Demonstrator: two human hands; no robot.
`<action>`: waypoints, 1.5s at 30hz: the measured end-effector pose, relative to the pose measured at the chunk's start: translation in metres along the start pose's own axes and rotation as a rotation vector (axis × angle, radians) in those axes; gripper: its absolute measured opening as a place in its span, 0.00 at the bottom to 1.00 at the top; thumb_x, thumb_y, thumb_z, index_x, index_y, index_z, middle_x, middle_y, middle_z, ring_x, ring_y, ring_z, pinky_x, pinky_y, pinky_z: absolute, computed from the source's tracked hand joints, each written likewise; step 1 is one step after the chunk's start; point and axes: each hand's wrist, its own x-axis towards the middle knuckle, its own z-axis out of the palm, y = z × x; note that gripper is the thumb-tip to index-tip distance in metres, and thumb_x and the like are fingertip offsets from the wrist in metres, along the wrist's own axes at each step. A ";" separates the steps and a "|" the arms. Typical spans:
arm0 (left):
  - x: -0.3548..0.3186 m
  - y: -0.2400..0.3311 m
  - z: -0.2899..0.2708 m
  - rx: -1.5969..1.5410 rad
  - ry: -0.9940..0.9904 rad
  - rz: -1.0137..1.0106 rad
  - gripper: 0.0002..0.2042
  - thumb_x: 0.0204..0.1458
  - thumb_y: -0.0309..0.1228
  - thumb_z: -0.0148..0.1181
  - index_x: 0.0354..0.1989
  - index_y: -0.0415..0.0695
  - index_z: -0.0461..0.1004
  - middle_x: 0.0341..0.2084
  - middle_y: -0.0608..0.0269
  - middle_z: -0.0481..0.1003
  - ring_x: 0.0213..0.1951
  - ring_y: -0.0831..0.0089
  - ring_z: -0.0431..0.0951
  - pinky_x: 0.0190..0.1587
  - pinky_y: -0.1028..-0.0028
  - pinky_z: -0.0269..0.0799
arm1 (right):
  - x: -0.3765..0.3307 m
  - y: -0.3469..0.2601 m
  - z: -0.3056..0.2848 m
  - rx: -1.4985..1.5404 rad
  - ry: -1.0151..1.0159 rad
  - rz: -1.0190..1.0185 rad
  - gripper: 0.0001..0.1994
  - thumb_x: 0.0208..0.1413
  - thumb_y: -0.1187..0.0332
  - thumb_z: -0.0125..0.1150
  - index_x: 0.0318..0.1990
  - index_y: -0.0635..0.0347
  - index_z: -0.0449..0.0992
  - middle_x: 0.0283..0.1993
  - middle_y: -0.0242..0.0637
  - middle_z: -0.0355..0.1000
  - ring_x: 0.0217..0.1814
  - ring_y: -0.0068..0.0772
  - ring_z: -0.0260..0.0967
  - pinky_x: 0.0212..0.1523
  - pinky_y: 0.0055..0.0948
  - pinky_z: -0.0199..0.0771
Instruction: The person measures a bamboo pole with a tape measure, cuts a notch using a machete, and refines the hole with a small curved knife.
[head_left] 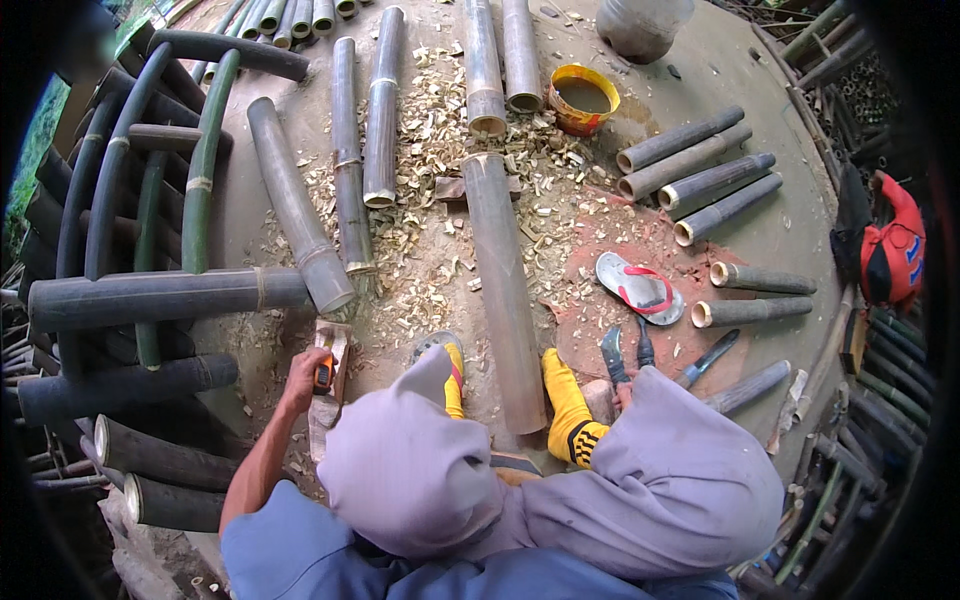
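Dusty concrete floor (760,240) littered with pale bamboo shavings (430,170); left hand (305,375) is clenched around a small orange-handled tool (324,374), right hand's hidden, can't tell its fingers. Long grey-brown bamboo pole (503,290) lies between the yellow-socked feet (566,405).

Long bamboo pole (503,290) is lying on the floor (770,235) between the two feet, shavings (430,170) lying around its far end. Sandal (638,288) is lying right of it, knife (612,356) just nearer. Cut tubes (700,175) are lying far right, bowl (583,98) behind them. Stacked poles (160,298) are lying left.
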 end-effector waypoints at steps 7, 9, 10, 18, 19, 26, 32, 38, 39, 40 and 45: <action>0.038 -0.062 0.056 -0.144 -0.072 -0.046 0.11 0.53 0.38 0.58 0.34 0.42 0.72 0.24 0.69 0.71 0.25 0.82 0.70 0.27 0.80 0.64 | -0.040 -0.018 -0.004 -0.101 -0.054 -0.030 0.19 0.52 0.73 0.58 0.52 0.61 0.67 0.28 0.34 0.69 0.23 0.23 0.69 0.22 0.23 0.69; 0.047 -0.046 0.091 -0.221 -0.192 -0.054 0.11 0.53 0.37 0.58 0.35 0.42 0.72 0.26 0.68 0.71 0.27 0.81 0.71 0.29 0.79 0.65 | -0.051 -0.027 -0.004 -0.105 -0.054 -0.043 0.19 0.52 0.73 0.58 0.53 0.61 0.67 0.28 0.34 0.69 0.23 0.23 0.69 0.22 0.23 0.69; 0.050 -0.034 0.107 -0.249 -0.244 -0.047 0.11 0.53 0.36 0.58 0.36 0.42 0.72 0.26 0.68 0.72 0.28 0.81 0.71 0.30 0.79 0.66 | -0.056 -0.032 -0.002 -0.101 -0.060 -0.054 0.19 0.52 0.72 0.58 0.53 0.61 0.67 0.28 0.34 0.69 0.23 0.23 0.69 0.22 0.23 0.69; 0.042 0.054 0.207 -0.422 -0.603 0.001 0.11 0.54 0.33 0.58 0.41 0.40 0.71 0.31 0.65 0.75 0.34 0.76 0.76 0.37 0.74 0.71 | -0.054 -0.083 0.041 -0.039 -0.140 -0.124 0.23 0.54 0.67 0.59 0.56 0.61 0.64 0.30 0.36 0.70 0.24 0.24 0.69 0.23 0.23 0.70; 0.039 0.059 0.212 -0.449 -0.621 0.007 0.12 0.54 0.33 0.58 0.42 0.40 0.71 0.32 0.65 0.75 0.35 0.76 0.76 0.38 0.74 0.72 | -0.051 -0.093 0.049 -0.022 -0.157 -0.132 0.23 0.54 0.66 0.59 0.57 0.61 0.63 0.30 0.36 0.70 0.24 0.24 0.69 0.23 0.23 0.70; 0.017 0.080 0.238 -0.628 -0.771 -0.050 0.17 0.54 0.24 0.57 0.51 0.40 0.62 0.38 0.58 0.73 0.39 0.67 0.77 0.43 0.70 0.74 | -0.027 -0.135 0.095 0.323 -0.357 -0.089 0.33 0.55 0.52 0.60 0.63 0.59 0.56 0.35 0.40 0.70 0.26 0.25 0.70 0.26 0.22 0.70; 0.003 0.096 0.223 -0.080 -1.016 0.296 0.23 0.51 0.36 0.61 0.55 0.43 0.65 0.44 0.59 0.69 0.49 0.67 0.68 0.51 0.67 0.64 | 0.000 -0.143 0.120 0.227 -0.537 -0.213 0.37 0.46 0.56 0.69 0.63 0.58 0.60 0.50 0.41 0.69 0.52 0.31 0.66 0.52 0.31 0.67; 0.042 0.163 0.174 0.457 -0.880 0.350 0.24 0.48 0.35 0.63 0.54 0.43 0.69 0.42 0.57 0.73 0.45 0.66 0.74 0.49 0.67 0.70 | 0.021 -0.174 0.092 0.122 0.012 -0.048 0.28 0.41 0.60 0.69 0.50 0.59 0.67 0.40 0.47 0.72 0.38 0.41 0.71 0.41 0.34 0.71; 0.057 0.177 0.160 0.563 -0.772 0.376 0.22 0.48 0.34 0.62 0.53 0.45 0.70 0.40 0.57 0.74 0.43 0.67 0.75 0.47 0.68 0.72 | 0.044 -0.158 0.082 -0.049 0.152 -0.215 0.26 0.40 0.61 0.68 0.48 0.61 0.68 0.39 0.47 0.72 0.37 0.40 0.70 0.40 0.33 0.71; 0.067 0.194 0.144 0.558 -0.689 0.357 0.22 0.47 0.33 0.62 0.53 0.43 0.70 0.40 0.57 0.75 0.42 0.67 0.76 0.45 0.68 0.73 | 0.062 -0.160 0.073 -0.089 0.132 -0.178 0.25 0.40 0.61 0.68 0.46 0.61 0.70 0.39 0.47 0.73 0.37 0.41 0.71 0.42 0.34 0.71; 0.128 0.272 0.112 0.736 -0.452 0.319 0.21 0.49 0.30 0.62 0.51 0.38 0.68 0.42 0.51 0.75 0.44 0.64 0.76 0.47 0.69 0.75 | 0.150 -0.103 0.002 -0.535 0.330 -0.331 0.21 0.41 0.61 0.64 0.45 0.60 0.75 0.39 0.52 0.75 0.42 0.50 0.72 0.48 0.40 0.70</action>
